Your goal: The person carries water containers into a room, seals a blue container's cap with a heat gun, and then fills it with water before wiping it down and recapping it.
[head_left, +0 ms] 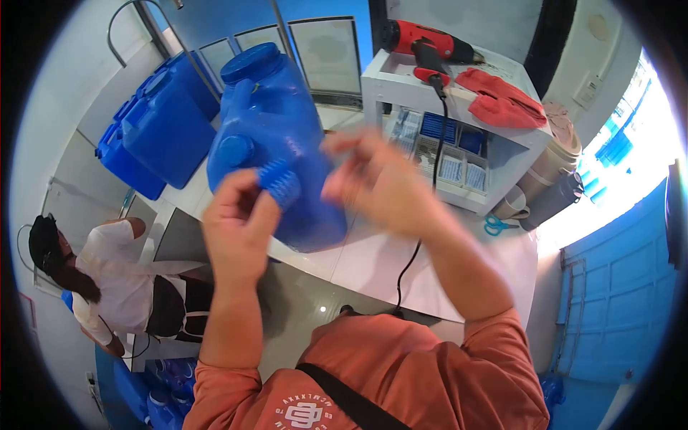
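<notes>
Pinched between the thumb and fingers of my left hand (240,222) is a small blue-and-white striped band (278,182), which looks like thin plastic. It is in front of a large blue water jug (304,208) on the white counter. The jug has a wide cap (251,61) on top and a smaller round cap (235,150) lower on its near side. My right hand (369,179) is raised to the right of the jug, blurred by motion. Its thumb and forefinger look apart, and I see nothing between them.
A red heat gun (433,46) lies on a white shelf unit (530,147) beside a red cloth (502,99); its black cord (438,143) crosses the counter. Blue scissors (496,225) are at right. More blue jugs (168,129) stand left, near another person (118,279).
</notes>
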### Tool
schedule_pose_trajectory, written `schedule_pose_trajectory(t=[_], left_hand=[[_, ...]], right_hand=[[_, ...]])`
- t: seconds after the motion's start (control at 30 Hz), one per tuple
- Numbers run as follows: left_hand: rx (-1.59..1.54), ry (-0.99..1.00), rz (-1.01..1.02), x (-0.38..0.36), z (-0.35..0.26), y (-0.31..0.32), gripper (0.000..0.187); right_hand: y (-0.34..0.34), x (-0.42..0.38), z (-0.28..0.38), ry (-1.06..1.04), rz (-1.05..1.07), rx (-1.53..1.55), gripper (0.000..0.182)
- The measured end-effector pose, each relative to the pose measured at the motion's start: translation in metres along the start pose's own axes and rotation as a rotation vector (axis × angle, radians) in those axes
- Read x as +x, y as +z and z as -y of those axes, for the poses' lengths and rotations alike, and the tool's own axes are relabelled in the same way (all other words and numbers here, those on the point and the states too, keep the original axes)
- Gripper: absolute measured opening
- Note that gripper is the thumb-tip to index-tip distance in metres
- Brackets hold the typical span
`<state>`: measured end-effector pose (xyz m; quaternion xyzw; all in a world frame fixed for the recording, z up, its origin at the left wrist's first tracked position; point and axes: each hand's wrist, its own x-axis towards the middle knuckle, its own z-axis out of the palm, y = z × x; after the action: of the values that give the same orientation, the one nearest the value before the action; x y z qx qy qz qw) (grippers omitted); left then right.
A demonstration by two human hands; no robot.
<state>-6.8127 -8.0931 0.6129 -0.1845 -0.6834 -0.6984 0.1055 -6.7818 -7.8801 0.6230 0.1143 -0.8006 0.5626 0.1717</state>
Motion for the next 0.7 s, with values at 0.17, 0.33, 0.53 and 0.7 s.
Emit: schedule_pose_trajectory(t=[0.17, 0.33, 0.53, 0.7], left_hand=[[0.407, 0.037, -0.18, 0.045, -0.026, -0.068, 0.019], [0.473, 0.011, 0.0, 0.065, -0.037, -0.065, 0.023], [0.922, 0.433, 0.099, 0.059, -0.048, -0.037, 0.021], [1.039, 0.451, 0.169, 0.052, -0.061, -0.036, 0.033]], right_hand=[[-0.124, 0.13, -0.034, 0.114, -0.544, -0.979, 0.072], [-0.158, 0.179, -0.076, 0.579, -0.231, -0.449, 0.08], [-0.163, 0.176, -0.088, 0.567, -0.381, -0.211, 0.054], [-0.174, 0.126, -0.054, 0.284, -0.519, 0.373, 0.052]])
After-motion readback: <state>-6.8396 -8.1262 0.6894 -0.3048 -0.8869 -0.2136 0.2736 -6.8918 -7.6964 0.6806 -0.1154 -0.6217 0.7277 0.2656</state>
